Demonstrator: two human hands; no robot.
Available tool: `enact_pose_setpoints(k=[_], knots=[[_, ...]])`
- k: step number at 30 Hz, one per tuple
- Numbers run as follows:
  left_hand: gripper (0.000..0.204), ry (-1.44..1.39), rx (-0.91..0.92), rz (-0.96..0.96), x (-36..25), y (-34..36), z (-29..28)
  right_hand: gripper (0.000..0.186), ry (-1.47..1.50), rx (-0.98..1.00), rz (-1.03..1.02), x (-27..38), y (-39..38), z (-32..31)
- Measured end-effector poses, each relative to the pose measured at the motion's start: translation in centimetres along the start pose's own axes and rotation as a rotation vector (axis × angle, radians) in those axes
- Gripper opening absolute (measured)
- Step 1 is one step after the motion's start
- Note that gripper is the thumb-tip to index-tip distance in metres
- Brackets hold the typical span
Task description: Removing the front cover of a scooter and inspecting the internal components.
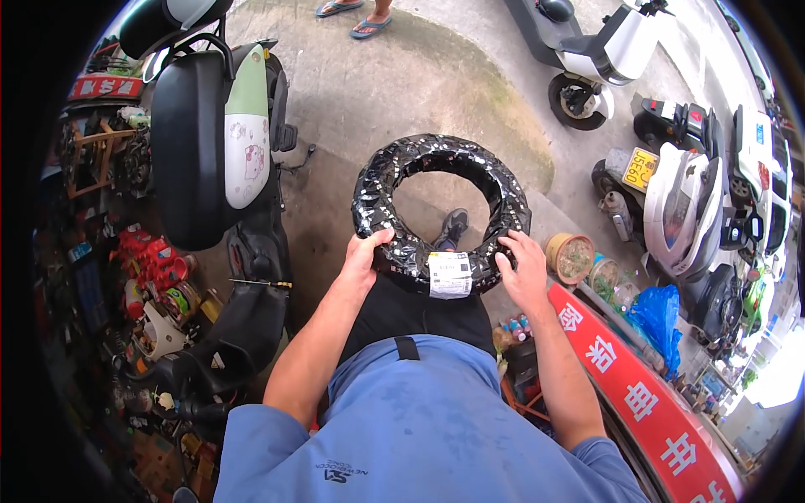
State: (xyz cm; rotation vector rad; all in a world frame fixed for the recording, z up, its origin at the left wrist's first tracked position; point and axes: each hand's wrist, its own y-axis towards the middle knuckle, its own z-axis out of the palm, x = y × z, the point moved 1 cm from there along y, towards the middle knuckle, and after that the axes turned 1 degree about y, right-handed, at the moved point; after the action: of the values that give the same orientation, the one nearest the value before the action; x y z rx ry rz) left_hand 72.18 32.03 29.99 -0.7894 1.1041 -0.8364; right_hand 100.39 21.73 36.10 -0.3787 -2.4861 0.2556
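In front of my body I hold a tire wrapped in shiny black plastic (381,180), its open middle showing the ground and my shoe. A white paper label (450,275) is stuck on its near side. My left hand (362,260) grips the ring at the lower left, thumb on top and the other fingers partly hidden. At the lower right my right hand (523,267) grasps the opposite side, its fingers bent over the wrapping.
A scooter with a black seat (189,142) stands close on the left, near red parts (155,260) and clutter. At right are a red sign board (637,398), round pots (572,256), a blue plastic bag (658,323) and parked scooters (683,201). Someone's sandalled feet (369,25) show ahead.
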Motion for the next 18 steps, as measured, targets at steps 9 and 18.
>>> enact_pose_setpoints(k=[9, 18], knots=[[0.022, -0.005, -0.013, -0.054, -0.1, -0.3, 0.8, 0.035, -0.064, 0.607, -0.139, 1.3, 6.0, 3.7], [0.023, -0.080, 0.018, -0.138, 1.2, 2.6, -0.6, 0.035, -0.125, 0.406, -0.272, 1.9, 5.7, 3.6]])
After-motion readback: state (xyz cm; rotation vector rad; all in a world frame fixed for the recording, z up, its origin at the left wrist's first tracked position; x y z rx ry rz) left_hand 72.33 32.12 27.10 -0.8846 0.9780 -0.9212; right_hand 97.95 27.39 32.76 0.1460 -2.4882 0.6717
